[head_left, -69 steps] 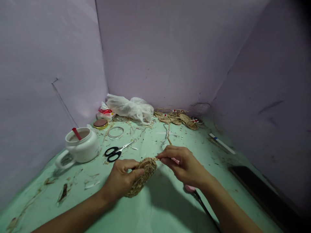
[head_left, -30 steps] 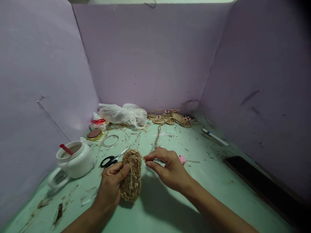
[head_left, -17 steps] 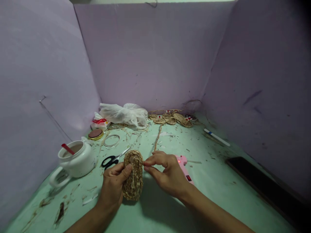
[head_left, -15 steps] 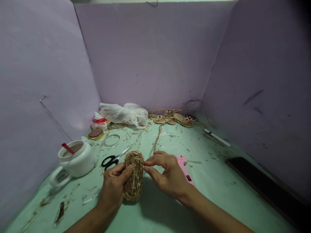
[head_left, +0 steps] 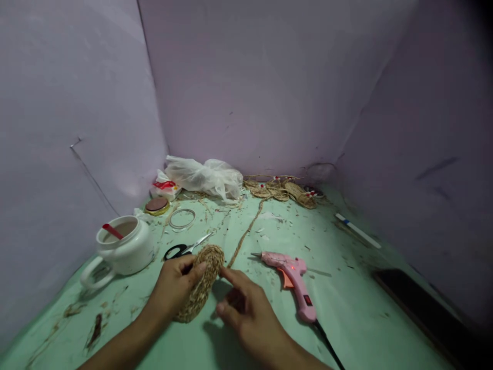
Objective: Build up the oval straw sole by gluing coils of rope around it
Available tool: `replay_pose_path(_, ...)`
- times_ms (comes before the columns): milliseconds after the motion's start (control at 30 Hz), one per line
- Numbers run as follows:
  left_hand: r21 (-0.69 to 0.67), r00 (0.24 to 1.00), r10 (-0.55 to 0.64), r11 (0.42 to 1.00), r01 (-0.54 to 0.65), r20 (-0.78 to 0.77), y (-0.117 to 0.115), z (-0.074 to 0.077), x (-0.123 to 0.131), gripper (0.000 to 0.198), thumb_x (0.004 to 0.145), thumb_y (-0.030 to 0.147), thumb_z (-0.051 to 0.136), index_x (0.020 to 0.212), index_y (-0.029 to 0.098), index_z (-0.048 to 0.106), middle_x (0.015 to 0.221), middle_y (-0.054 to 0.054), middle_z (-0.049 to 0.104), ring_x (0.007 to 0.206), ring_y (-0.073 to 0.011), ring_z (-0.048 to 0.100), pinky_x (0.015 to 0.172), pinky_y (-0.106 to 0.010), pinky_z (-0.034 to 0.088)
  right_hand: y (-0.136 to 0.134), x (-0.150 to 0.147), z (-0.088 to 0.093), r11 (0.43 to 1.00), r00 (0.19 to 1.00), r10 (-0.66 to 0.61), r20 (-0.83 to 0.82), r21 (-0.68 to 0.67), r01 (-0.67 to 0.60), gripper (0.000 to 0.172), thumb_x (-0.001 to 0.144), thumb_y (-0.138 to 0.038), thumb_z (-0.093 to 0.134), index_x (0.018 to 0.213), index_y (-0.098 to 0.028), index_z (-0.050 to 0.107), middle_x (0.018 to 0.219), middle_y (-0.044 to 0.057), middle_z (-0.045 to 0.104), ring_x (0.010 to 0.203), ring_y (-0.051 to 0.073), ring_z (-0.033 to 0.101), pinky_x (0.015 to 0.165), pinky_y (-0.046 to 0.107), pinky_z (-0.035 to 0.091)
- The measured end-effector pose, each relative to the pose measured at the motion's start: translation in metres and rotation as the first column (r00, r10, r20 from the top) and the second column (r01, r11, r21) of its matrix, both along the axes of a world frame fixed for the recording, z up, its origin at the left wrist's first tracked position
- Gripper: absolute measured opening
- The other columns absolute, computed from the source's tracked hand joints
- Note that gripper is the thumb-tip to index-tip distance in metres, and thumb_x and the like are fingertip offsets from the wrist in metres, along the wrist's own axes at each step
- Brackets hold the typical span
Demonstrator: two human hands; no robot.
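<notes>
An oval coil of braided straw is tilted above the table, pinched at its left side by my left hand. From its right edge a straw braid runs back across the table. My right hand touches the coil's right edge with the index fingertip, its thumb apart and nothing gripped between them. To the right of that hand lies a pink hot glue gun with a small red light showing. Behind the coil, black-handled scissors lie partly covered by my left hand.
On the left stands a white mug with a red stick in it. A tape ring, a round tin and a plastic bag are farther back. Finished-looking straw pieces lie by the back wall; a dark phone-like slab is right.
The coil has tilted rightward at its top. My right hand has moved lower, its thumb leaving the coil's edge, and the glue gun is now uncovered. The view has shifted slightly.
</notes>
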State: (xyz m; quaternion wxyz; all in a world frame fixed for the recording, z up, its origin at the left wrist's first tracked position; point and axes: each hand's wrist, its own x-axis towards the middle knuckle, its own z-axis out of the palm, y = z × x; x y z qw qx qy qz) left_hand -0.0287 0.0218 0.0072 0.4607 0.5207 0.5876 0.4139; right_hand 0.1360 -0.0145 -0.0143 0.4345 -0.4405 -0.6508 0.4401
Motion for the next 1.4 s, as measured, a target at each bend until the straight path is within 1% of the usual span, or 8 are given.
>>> replay_pose_path(233, 0.086, 0.98, 0.055, 0.996, -0.039, -0.193, 0.011, 0.0, 0.003, 0.033, 0.063, 0.034, 0.061, 0.091, 0.019, 0.07, 0.099, -0.007, 0.071, 0.097, -0.029, 0.058, 0.092, -0.04, 0.038, -0.005, -0.008, -0.023, 0.93, 0.921, -0.088, -0.379, -0.363, -0.061, 0.053, 0.068, -0.026, 0.068, 0.12, -0.017, 0.06, 0.068, 0.001, 0.063, 0.057, 0.013, 0.054, 0.054, 0.026, 0.042)
replay_pose_path(333, 0.078, 0.975, 0.083, 0.995, -0.068, -0.205, 0.006, -0.001, 0.012, 0.028, 0.068, 0.036, 0.058, 0.088, 0.019, 0.063, 0.087, -0.006, 0.069, 0.082, -0.026, 0.061, 0.079, -0.038, 0.045, -0.002, -0.008, -0.02, 0.932, 0.886, -0.204, -0.416, -0.359, 0.046, 0.039, 0.07, -0.036, 0.07, 0.104, -0.017, 0.067, 0.074, 0.005, 0.067, 0.067, 0.017, 0.06, 0.062, 0.029, 0.045)
replay_pose_path(500, -0.029, 0.993, 0.077, 0.997, -0.074, 0.092, -0.011, -0.001, 0.034, 0.027, 0.067, 0.041, 0.065, 0.079, 0.019, 0.054, 0.069, -0.001, 0.06, 0.067, -0.0203, 0.059, 0.062, -0.03, 0.048, 0.008, 0.001, -0.003, 0.899, 0.886, -0.382, -0.261, -0.327, 0.291, 0.02, 0.071, -0.037, 0.068, 0.074, -0.018, 0.068, 0.069, 0.005, 0.069, 0.065, 0.019, 0.063, 0.063, 0.03, 0.048)
replay_pose_path(667, -0.261, 0.939, -0.119, 0.943, 0.209, 0.321, -0.026, -0.01, 0.034, 0.027, 0.067, 0.038, 0.068, 0.079, 0.016, 0.059, 0.071, -0.002, 0.063, 0.069, -0.018, 0.059, 0.063, -0.027, 0.046, 0.016, 0.025, 0.005, 0.914, 0.955, -0.297, 0.024, -0.282, 0.291, 0.015, 0.071, -0.034, 0.064, 0.069, -0.019, 0.066, 0.063, 0.003, 0.067, 0.059, 0.019, 0.061, 0.055, 0.028, 0.046)
replay_pose_path(767, -0.475, 0.959, -0.284, 0.841, 0.26, 0.022, -0.038, -0.01, 0.013, 0.013, 0.063, 0.028, 0.065, 0.07, 0.018, 0.062, 0.057, 0.003, 0.058, 0.052, -0.0149, 0.054, 0.049, -0.023, 0.037, 0.021, 0.036, 0.007, 0.958, 0.965, -0.043, 0.258, -0.263, 0.113, 0.015, 0.078, -0.029, 0.056, 0.074, -0.021, 0.068, 0.066, 0.003, 0.069, 0.061, 0.02, 0.064, 0.056, 0.029, 0.047)
replay_pose_path(900, -0.048, 0.74, -0.248, 0.959, 0.281, -0.625, -0.048, -0.002, -0.01, 0.018, 0.08, 0.025, 0.05, 0.084, 0.021, 0.067, 0.071, -0.002, 0.066, 0.065, -0.0201, 0.06, 0.062, -0.031, 0.044, 0.025, 0.036, 0.007, 0.995, 0.827, 0.049, 0.561, -0.101, 0.009, 0.017, 0.077, -0.018, 0.054, 0.08, -0.023, 0.07, 0.074, 0.003, 0.072, 0.066, 0.021, 0.067, 0.06, 0.031, 0.049)
replay_pose_path(1033, 0.199, 0.675, -0.257, 0.83, 0.52, -0.692, -0.039, 0.0, -0.008, 0.023, 0.084, 0.012, 0.042, 0.093, 0.018, 0.063, 0.095, -0.009, 0.064, 0.087, -0.0245, 0.056, 0.077, -0.039, 0.045, 0.024, 0.031, 0.005, 0.997, 0.741, -0.008, 0.671, 0.064, -0.047, 0.016, 0.078, -0.017, 0.055, 0.077, -0.024, 0.07, 0.07, 0.001, 0.07, 0.059, 0.019, 0.067, 0.053, 0.027, 0.048)
replay_pose_path(1400, 0.062, 0.417, -0.386, 0.669, 0.741, -0.823, -0.02, -0.005, 0.003, 0.023, 0.088, 0.011, 0.042, 0.102, 0.013, 0.061, 0.107, -0.009, 0.063, 0.107, -0.0284, 0.048, 0.101, -0.054, 0.022, 0.013, 0.031, -0.006, 0.954, 0.697, -0.089, 0.711, 0.261, -0.145, 0.027, 0.089, -0.02, 0.044, 0.076, -0.019, 0.068, 0.075, 0.008, 0.066, 0.053, 0.018, 0.065, 0.045, 0.026, 0.048)
